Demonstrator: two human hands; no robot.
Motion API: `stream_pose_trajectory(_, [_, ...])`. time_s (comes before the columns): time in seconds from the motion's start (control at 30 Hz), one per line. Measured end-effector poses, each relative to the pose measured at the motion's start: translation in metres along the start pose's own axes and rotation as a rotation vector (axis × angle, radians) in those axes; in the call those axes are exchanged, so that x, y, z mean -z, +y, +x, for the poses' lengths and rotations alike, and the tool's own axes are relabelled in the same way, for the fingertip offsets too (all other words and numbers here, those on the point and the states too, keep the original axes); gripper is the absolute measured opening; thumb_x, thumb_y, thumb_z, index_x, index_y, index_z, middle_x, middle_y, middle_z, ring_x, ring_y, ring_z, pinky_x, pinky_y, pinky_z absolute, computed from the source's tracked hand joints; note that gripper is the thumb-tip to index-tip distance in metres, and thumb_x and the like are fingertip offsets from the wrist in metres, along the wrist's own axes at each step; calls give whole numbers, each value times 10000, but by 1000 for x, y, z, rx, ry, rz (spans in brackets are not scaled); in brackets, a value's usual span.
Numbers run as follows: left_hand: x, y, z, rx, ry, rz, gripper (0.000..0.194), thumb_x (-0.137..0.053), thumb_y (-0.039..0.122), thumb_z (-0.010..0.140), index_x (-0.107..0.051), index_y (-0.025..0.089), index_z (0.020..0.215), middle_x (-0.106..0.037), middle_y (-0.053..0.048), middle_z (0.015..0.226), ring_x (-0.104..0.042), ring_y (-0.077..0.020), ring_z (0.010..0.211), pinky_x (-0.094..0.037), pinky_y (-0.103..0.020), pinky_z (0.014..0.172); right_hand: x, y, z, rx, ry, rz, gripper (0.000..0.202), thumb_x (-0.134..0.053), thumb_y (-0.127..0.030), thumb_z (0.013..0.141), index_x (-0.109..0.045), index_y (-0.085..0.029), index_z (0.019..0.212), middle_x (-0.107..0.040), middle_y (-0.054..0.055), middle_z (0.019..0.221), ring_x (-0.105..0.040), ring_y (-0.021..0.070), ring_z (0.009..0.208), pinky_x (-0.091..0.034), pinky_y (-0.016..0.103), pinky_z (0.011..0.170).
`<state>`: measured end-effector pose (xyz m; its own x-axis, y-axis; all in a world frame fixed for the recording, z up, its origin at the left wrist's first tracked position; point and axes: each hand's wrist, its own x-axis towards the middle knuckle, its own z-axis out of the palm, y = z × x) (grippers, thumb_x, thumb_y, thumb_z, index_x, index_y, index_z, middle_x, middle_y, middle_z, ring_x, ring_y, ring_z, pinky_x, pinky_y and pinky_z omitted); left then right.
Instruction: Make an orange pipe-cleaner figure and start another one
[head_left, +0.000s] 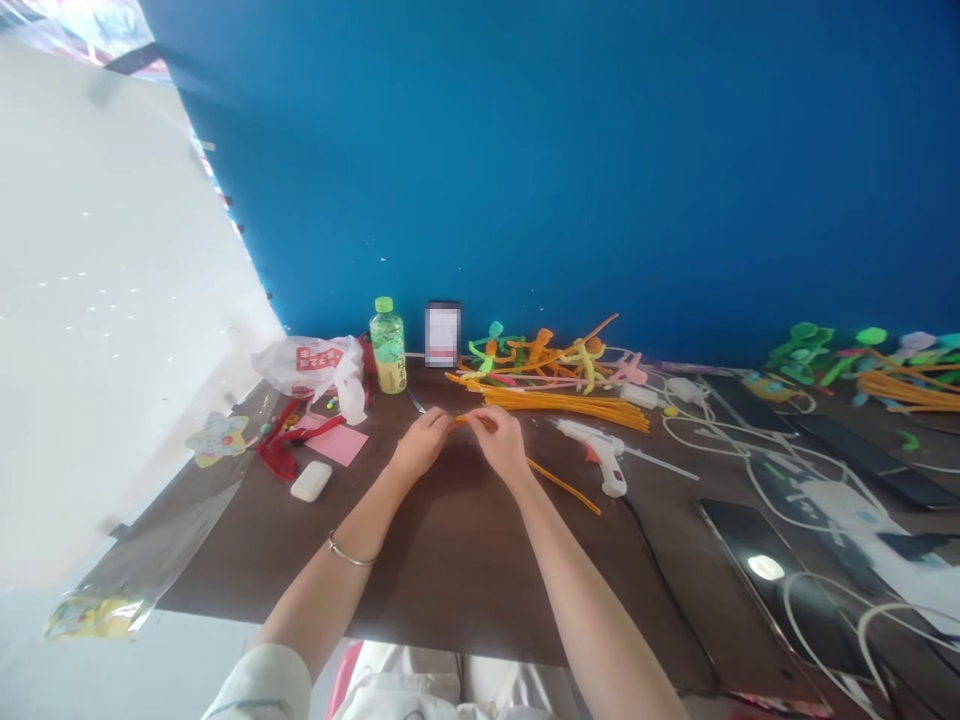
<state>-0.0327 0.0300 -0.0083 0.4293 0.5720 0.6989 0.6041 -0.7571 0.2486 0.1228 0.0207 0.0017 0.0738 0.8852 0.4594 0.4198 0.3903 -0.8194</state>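
My left hand [422, 442] and my right hand [498, 440] are close together just above the dark table, in the middle of the view. Both have their fingers pinched on an orange pipe cleaner [564, 487]. A short stretch of it shows between the fingertips, and one end reaches out to the right past my right wrist. The fingers hide the rest. Behind my right hand lies a bundle of orange pipe cleaners [570, 408]. A white hot glue gun [600, 455] rests to the right, a glue stick in its back.
Small pipe-cleaner figures [540, 350], a phone [442, 335] and a green-capped bottle [388, 350] stand along the blue wall. At left are a plastic bag [311, 368], red scissors [277, 455], pink paper [341, 443] and a white case [311, 481]. A tablet [750, 540] and cables lie right.
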Motion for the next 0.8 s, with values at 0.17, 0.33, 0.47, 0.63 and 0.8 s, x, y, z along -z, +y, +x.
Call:
stream_pose_trajectory(0.17, [0, -6, -3, -45, 15, 49, 211, -345, 186, 872, -552, 146, 880, -552, -73, 799, -543, -144, 772, -475, -276, 701, -3, -1, -2, -65, -53, -57, 187, -521, -343, 729, -615, -187, 689, -659, 57, 725, -607, 193, 693, -473, 316, 676])
stream_pose_trajectory(0.33, [-2, -10, -3, -23, 45, 32, 214, -347, 164, 862, -558, 144, 894, -567, -84, 812, -555, -153, 799, -481, -286, 722, -4, -5, -1, -94, -135, 29, 180, -517, -324, 718, -623, -179, 713, -659, 49, 723, -608, 180, 676, -481, 295, 644])
stream_pose_trajectory(0.47, [-6, -9, -2, 32, 127, -43, 195, -375, 160, 845, -569, 149, 854, -589, -83, 803, -563, -146, 784, -481, -276, 723, -3, -8, -1, -108, -122, 70, 179, -529, -314, 707, -628, -165, 712, -659, 53, 721, -607, 179, 670, -479, 288, 643])
stream_pose_trajectory(0.63, [-7, -1, 0, 320, 211, -217, 152, -452, 206, 805, -586, 164, 747, -606, -44, 698, -573, -130, 663, -469, -264, 660, -4, -8, -2, -82, -142, 94, 180, -536, -316, 709, -638, -168, 713, -666, 54, 739, -608, 186, 703, -475, 292, 665])
stream_pose_trajectory(0.8, [-7, 11, 5, 679, 258, -660, 155, -547, 300, 739, -597, 154, 723, -602, -18, 616, -565, -118, 559, -454, -252, 585, -3, -10, -2, -81, -114, 130, 184, -534, -329, 711, -634, -175, 698, -672, 53, 758, -613, 186, 701, -478, 298, 673])
